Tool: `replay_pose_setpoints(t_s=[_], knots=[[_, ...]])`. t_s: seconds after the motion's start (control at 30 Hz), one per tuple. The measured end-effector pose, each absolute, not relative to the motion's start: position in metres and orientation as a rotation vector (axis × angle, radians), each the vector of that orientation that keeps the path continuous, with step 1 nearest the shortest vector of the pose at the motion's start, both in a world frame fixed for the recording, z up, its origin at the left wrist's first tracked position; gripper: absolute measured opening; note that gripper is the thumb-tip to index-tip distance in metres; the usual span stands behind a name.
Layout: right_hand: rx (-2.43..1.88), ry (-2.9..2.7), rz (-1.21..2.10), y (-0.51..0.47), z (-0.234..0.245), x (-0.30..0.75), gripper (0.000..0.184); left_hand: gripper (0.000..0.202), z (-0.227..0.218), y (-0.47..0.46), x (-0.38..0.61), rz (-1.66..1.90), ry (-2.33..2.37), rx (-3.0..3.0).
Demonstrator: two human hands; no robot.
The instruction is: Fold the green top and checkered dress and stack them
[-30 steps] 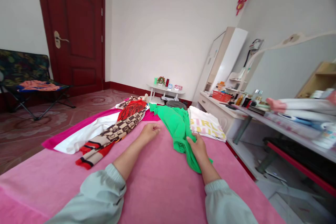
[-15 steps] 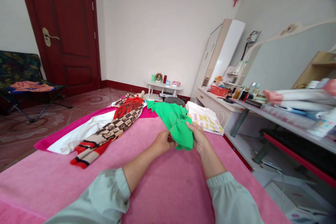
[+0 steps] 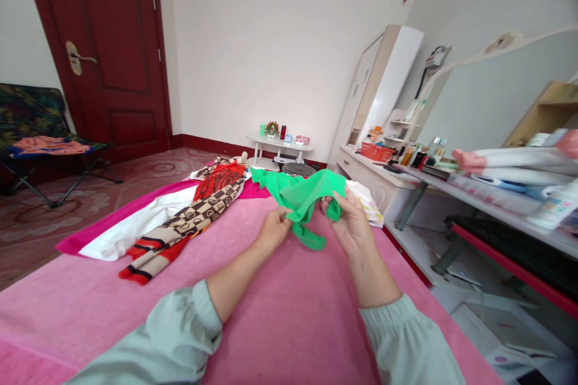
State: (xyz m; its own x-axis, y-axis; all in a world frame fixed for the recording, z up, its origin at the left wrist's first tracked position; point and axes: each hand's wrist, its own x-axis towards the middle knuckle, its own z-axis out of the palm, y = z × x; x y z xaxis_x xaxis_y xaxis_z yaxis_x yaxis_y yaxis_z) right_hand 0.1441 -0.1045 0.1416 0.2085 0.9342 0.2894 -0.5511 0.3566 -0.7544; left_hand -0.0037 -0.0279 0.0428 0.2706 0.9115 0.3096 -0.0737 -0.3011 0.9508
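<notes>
A bright green garment (image 3: 300, 192) stretches between my two hands above the pink bed cover (image 3: 289, 313); its exact kind is not clear. My left hand (image 3: 273, 230) pinches its near left edge. On the other side, my right hand (image 3: 351, 225) grips a bunched part, fingers closed round the cloth. A loose end hangs down between the hands, and the far part trails onto the cover. Behind my right hand lies a folded white shirt (image 3: 366, 207) with yellow print, partly hidden by the green cloth.
To the left lie a patterned scarf-like cloth (image 3: 180, 225), a white garment (image 3: 130, 230) and a magenta one (image 3: 74, 243). A cluttered dressing table (image 3: 406, 177) runs along the right. A low white table (image 3: 275, 143) stands beyond the bed, a folding chair (image 3: 49, 150) at far left.
My hands have moved apart and lifted the green cloth, my right hand going slightly right and up. The raised cloth now covers more of the white shirt.
</notes>
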Motion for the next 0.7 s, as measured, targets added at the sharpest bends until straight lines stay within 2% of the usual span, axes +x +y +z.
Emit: replay_pose_setpoints(t_s=[0.13,0.23,0.37,0.47,0.57,0.7], knots=[[-0.669,-0.659,0.974,-0.089,0.134,0.187,0.063,0.022,0.1,-0.013,-0.062,1.746,1.022,1.475],[-0.777,-0.67,0.933,-0.083,0.126,0.205,0.063,0.02,0.137,-0.022,-0.092,1.732,1.095,1.812],[-0.898,-0.662,0.88,-0.082,0.123,0.218,0.048,0.02,0.157,-0.042,-0.1,1.423,1.315,2.275],[-1.102,-0.838,0.887,-0.086,0.123,0.234,0.039,0.024,0.156,-0.048,-0.101,0.855,1.219,2.434],[-1.537,-1.274,0.897,-0.089,0.112,0.25,0.025,0.034,0.149,-0.048,-0.103,0.296,0.931,2.325],[-2.07,-1.615,0.601,-0.085,0.082,0.255,0.014,0.046,0.133,-0.038,-0.104,0.228,0.912,2.148]])
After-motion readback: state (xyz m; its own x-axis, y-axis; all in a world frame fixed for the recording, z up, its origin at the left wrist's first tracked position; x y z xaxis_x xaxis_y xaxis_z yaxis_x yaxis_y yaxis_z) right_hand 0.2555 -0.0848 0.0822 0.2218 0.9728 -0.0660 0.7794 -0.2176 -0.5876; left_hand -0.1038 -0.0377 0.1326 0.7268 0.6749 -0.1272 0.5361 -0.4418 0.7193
